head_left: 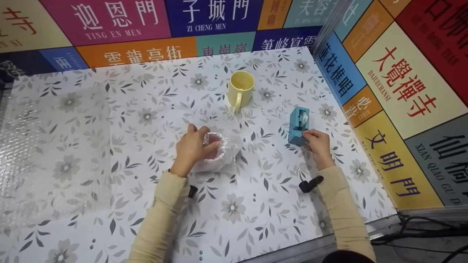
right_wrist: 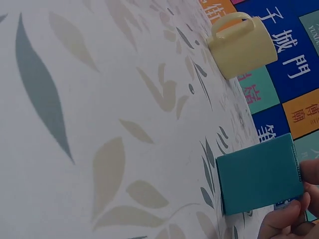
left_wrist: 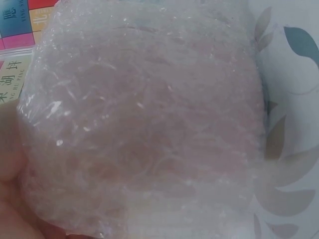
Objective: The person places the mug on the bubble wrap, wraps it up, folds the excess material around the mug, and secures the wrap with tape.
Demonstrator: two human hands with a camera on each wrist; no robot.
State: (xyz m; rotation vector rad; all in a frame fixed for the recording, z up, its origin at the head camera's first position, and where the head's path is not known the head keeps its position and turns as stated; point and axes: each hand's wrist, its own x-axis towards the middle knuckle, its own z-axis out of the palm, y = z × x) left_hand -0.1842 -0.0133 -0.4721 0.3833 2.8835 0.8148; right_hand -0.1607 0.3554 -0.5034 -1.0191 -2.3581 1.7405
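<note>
My left hand (head_left: 192, 148) grips a bubble-wrapped cup (head_left: 221, 164), thumb inside its round opening and fingers around the outer far-left side. A pinkish body shows through the clear wrap (left_wrist: 144, 114), which fills the left wrist view; loose wrap sticks out to the right. At the right stands a teal tape dispenser (head_left: 295, 135) with a roll of clear tape (head_left: 303, 119) in it. My right hand (head_left: 318, 144) pinches at the dispenser's near end, by its toothed edge, where the tape comes out. The tape end between the fingertips (right_wrist: 284, 219) is hard to make out.
A yellow mug (head_left: 241, 89) stands upright toward the back, handle facing me. A flat sheet of bubble wrap (head_left: 55, 153) covers the left of the flower-patterned table (head_left: 234, 233). Printed panels (head_left: 124, 22) rise behind and along the right side. Cables (head_left: 424, 230) hang beyond the right front corner.
</note>
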